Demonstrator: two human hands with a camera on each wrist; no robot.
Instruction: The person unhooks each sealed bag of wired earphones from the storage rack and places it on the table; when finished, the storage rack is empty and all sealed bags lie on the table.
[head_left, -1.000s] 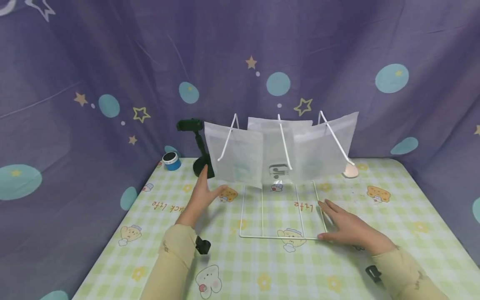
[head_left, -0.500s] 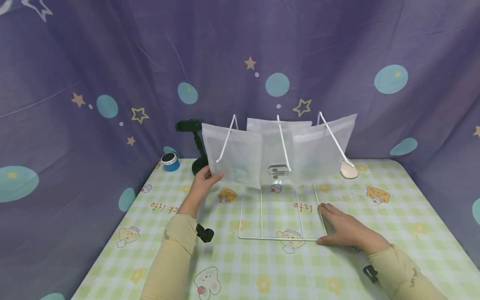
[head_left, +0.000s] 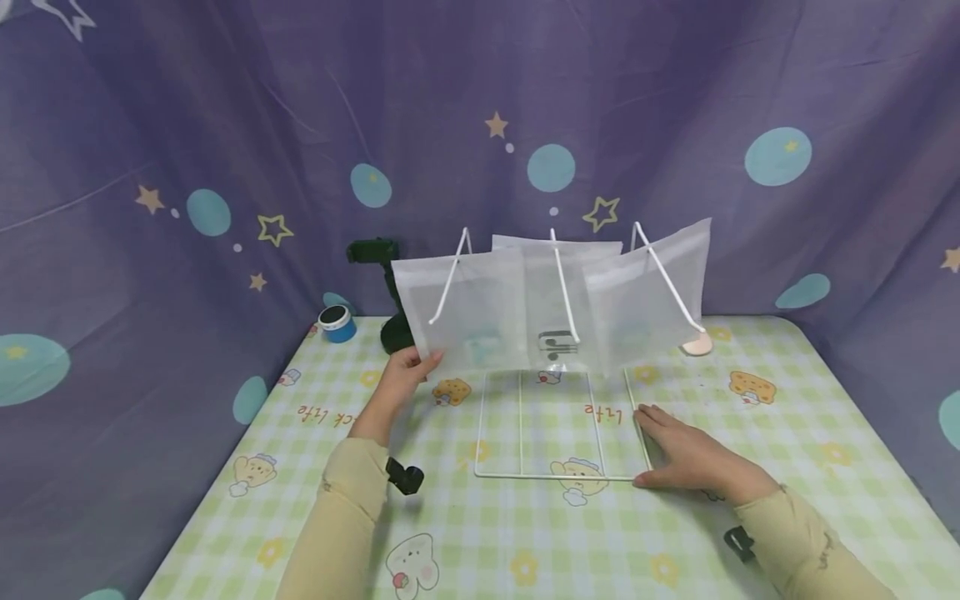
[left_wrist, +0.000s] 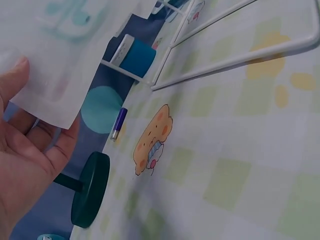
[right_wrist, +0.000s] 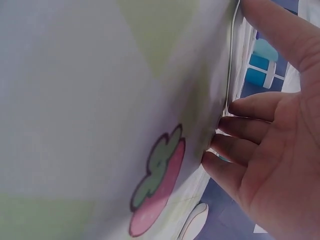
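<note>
A white wire display rack (head_left: pixel 555 477) stands mid-table, its flat base frame towards me and hooks (head_left: pixel 564 283) rising at the back. Three translucent white pouches hang from it: a left pouch (head_left: pixel 480 292), a middle pouch (head_left: pixel 536 325) with an earphone print, and a right pouch (head_left: pixel 656 292). My left hand (head_left: pixel 405 375) pinches the left pouch's lower left corner; in the left wrist view its thumb lies on the pouch (left_wrist: pixel 55 75) with fingers behind. My right hand (head_left: pixel 693 454) lies at the base's right side, fairly straight fingers touching the wire, as the right wrist view shows.
Behind the left hand are a blue jar (head_left: pixel 339 325) and a dark green stand (head_left: pixel 375 250). A pale pink rounded object (head_left: pixel 697 343) lies behind the rack at right. The left wrist view shows a blue pen (left_wrist: pixel 119 123). A purple curtain (head_left: pixel 480 67) hangs behind the table.
My left hand has reached the left pouch and taken its lower corner. That pouch has swung round to face more squarely forward. The right hand has stayed at the rack's base.
</note>
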